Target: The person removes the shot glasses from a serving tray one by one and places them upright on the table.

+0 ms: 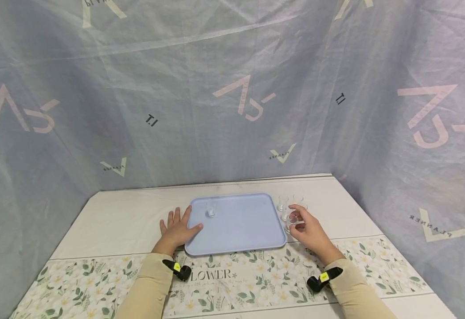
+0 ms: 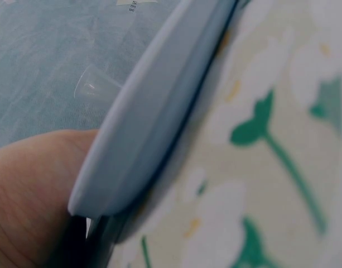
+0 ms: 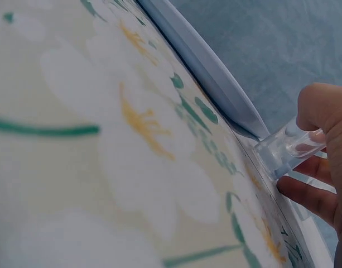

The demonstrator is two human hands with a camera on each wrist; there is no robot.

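Observation:
A light blue rectangular tray [image 1: 236,228] lies on the table. One small clear shot glass [image 1: 211,211] stands upright on its left part. My left hand [image 1: 177,231] rests at the tray's left edge with fingers spread and the thumb across the rim. Just off the tray's right side, my right hand [image 1: 312,231] holds another clear shot glass [image 3: 278,155] between thumb and fingers. In the right wrist view that glass's base is at or close to the table, beside the tray rim. Several more clear glasses [image 1: 283,203] stand behind the right hand, partly hidden by it.
A white table cover [image 1: 128,217] has a floral printed band [image 1: 108,283] along the front. Grey-blue fabric [image 1: 200,110] with printed letters hangs behind and at both sides. The tray has a raised rim [image 2: 137,111].

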